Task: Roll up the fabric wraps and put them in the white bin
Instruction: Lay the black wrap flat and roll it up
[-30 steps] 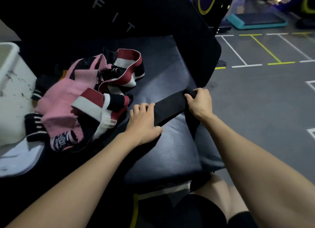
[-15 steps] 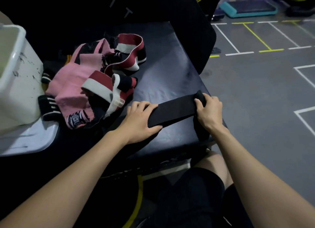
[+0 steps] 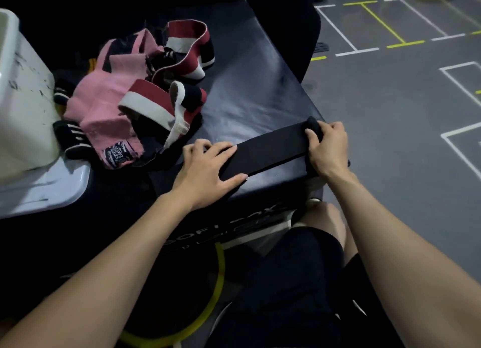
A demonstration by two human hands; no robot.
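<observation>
Two hands work one black wrap (image 3: 270, 152) on the near bench (image 3: 250, 87): left hand (image 3: 208, 170) lies flat to pin it, right hand (image 3: 328, 147) fingers curl round its rolled end, white bin (image 3: 23, 108) far left.

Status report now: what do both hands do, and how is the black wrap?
Left hand flat, pressing black wrap onto the bench. Right hand grips its rolled end. White bin at left, pile of wraps beside it. Nothing in the way.

Faint pale lettering, roughly "SOFT", on the table's front side (image 3: 221, 233), lower centre of the frame. Printed black-and-white label on the pink wrap (image 3: 114, 152); wording unreadable.
</observation>
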